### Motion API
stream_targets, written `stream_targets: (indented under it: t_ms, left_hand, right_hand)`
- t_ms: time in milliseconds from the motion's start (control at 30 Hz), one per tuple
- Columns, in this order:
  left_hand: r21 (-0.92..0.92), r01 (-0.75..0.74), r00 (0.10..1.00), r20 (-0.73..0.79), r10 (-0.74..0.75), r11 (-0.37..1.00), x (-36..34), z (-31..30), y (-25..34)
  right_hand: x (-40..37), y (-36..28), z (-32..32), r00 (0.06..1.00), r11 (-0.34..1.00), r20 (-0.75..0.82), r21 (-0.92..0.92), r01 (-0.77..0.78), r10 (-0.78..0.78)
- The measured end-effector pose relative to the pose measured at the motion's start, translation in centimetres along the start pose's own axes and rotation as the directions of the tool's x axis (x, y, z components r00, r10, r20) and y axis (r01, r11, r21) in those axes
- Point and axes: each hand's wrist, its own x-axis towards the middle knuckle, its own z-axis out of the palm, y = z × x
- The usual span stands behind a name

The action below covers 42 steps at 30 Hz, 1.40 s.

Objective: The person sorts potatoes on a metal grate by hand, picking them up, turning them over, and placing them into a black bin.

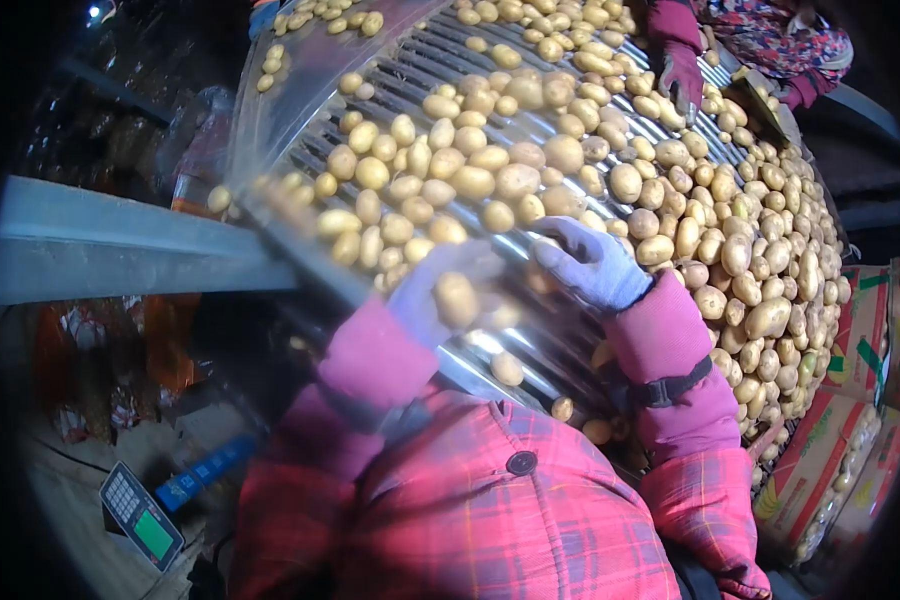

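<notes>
Red plaid coat [570, 510] foremost, plenty of loose potatoes [625, 183] lie on the rollers [398, 88], fewer beside it. Blurred left hand [422, 293] meets one potato [457, 300]; right hand [602, 270] curls its fingers near another [543, 277]. Can't tell either grip.

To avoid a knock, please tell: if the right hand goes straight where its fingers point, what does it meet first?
The right hand would probably first meet potatoes on the metal rollers, just ahead of it; depth is unclear, so it might pass above them.
</notes>
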Motion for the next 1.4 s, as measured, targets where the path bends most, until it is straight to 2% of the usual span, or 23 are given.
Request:
stream_targets:
  t_ms: [33, 67, 133, 200, 233, 333, 467, 533, 567, 600, 667, 733, 767, 933, 1033, 1067, 1133, 1167, 1200, 1267, 1300, 1333, 1400]
  left_hand:
    - [-0.16, 0.101, 0.994, -0.026, -0.106, 0.982, 0.4, 0.3, 0.7]
    - [-0.316, 0.19, 0.976, -0.037, -0.212, 0.929, 0.6, 0.0, 0.9]
    - [-0.244, 0.19, 0.97, -0.102, -0.22, 0.951, 0.6, -0.9, 0.5]
    - [-0.377, 0.229, 0.973, 0.072, -0.218, 0.898, 1.3, -2.2, 0.1]
    - [-0.393, 0.267, 0.962, 0.048, -0.27, 0.88, 1.2, -2.4, 0.5]
    - [-0.544, 0.244, 0.969, 0.1, -0.226, 0.803, 1.9, -3.2, -0.4]
    - [-0.501, 0.251, 0.965, 0.068, -0.252, 0.828, 1.7, -2.7, 0.3]
    - [-0.53, 0.147, 0.989, 0.059, -0.137, 0.835, 2.0, -3.0, -0.8]
    - [-0.165, -0.195, 0.95, 0.216, 0.228, 0.967, 2.3, -3.1, -0.6]
    - [0.143, -0.579, 0.752, 0.476, 0.456, 0.803, 2.4, -3.1, -0.4]
    - [0.102, -0.588, 0.736, 0.48, 0.478, 0.803, 2.6, -3.3, -0.9]
    - [-0.123, -0.158, 0.961, 0.211, 0.181, 0.98, 2.9, -4.0, -2.7]
    - [-0.2, -0.054, 0.987, 0.139, 0.082, 0.978, 3.0, -4.2, -3.1]
    - [-0.012, -0.109, 0.99, 0.092, 0.109, 0.994, 3.2, -4.1, -3.8]
    - [0.398, -0.398, 0.915, 0.114, 0.386, 0.827, 3.4, -4.8, -4.5]
    - [0.403, -0.405, 0.912, 0.115, 0.394, 0.821, 2.3, -4.3, -2.8]
    - [-0.004, -0.136, 0.987, -0.081, 0.135, 0.991, -1.0, -4.1, 1.1]
    - [0.061, -0.203, 0.971, -0.112, 0.209, 0.977, -1.4, -4.9, 2.3]
    - [0.128, -0.268, 0.949, -0.138, 0.284, 0.955, -1.6, -5.7, 3.7]
    - [0.095, -0.203, 0.963, -0.159, 0.216, 0.975, -1.1, -6.6, 5.3]
    - [0.653, -0.319, 0.866, -0.095, 0.492, 0.687, 0.4, -7.4, 4.7]
    - [0.955, -0.269, 0.745, 0.122, 0.656, 0.127, 1.3, -8.1, 4.0]
    - [0.975, -0.221, 0.815, 0.185, 0.549, -0.001, 1.4, -7.8, 4.1]
  right_hand:
    - [0.6, -0.3, 0.1, 0.991, 0.994, 0.081, 0.055, 0.098, -0.103]
    - [1.6, 0.5, 1.0, 1.0, 0.991, 0.012, 0.133, 0.022, -0.024]
    - [4.3, 0.7, 0.3, 0.992, 0.998, -0.129, 0.061, 0.006, 0.002]
    - [6.0, 0.9, 1.5, 0.968, 0.993, -0.226, -0.064, 0.095, -0.107]
    - [6.7, 0.8, 2.1, 0.971, 0.977, -0.13, 0.046, 0.208, -0.201]
    - [7.3, 0.8, 5.9, 0.863, 0.866, -0.147, -0.227, 0.445, -0.483]
    - [7.2, 0.5, 7.4, 0.839, 0.852, -0.16, -0.165, 0.498, -0.521]
    - [6.1, -0.1, 6.2, 0.854, 0.856, -0.079, -0.117, 0.504, -0.514]
    - [5.7, -0.4, 6.0, 0.841, 0.838, -0.016, -0.098, 0.537, -0.541]
    - [5.4, -0.5, 5.9, 0.822, 0.819, 0.045, -0.076, 0.569, -0.568]
    - [5.3, -0.3, 5.3, 0.826, 0.822, 0.109, -0.091, 0.562, -0.552]
    - [4.7, -0.7, 5.1, 0.927, 0.931, 0.095, 0.053, 0.36, -0.364]
    - [4.4, -0.9, 5.2, 0.927, 0.932, 0.096, 0.052, 0.359, -0.363]
    - [3.9, -2.0, 5.0, 0.961, 0.968, 0.118, 0.025, 0.25, -0.252]
    - [3.9, -1.8, 4.8, 0.95, 0.958, 0.123, 0.034, 0.285, -0.287]
    - [4.3, -1.1, 4.6, 0.947, 0.955, 0.12, 0.034, 0.295, -0.297]
    - [5.0, 0.8, 3.7, 0.944, 0.944, -0.014, -0.011, 0.33, -0.33]
    - [5.3, -0.4, 2.4, 0.935, 0.935, -0.041, -0.034, 0.352, -0.353]
    - [5.2, -2.0, 1.5, 0.969, 0.939, -0.107, -0.293, 0.181, -0.221]
    - [6.9, -0.2, 1.8, 0.709, 0.66, -0.292, -0.681, 0.317, -0.642]
    - [7.9, 0.1, 2.2, 0.699, 0.6, -0.263, -0.745, 0.29, -0.665]
    - [8.9, -0.2, 3.0, 0.691, 0.536, -0.232, -0.802, 0.262, -0.685]
    - [10.9, 1.0, 5.0, 0.721, 0.529, -0.219, -0.815, 0.235, -0.657]
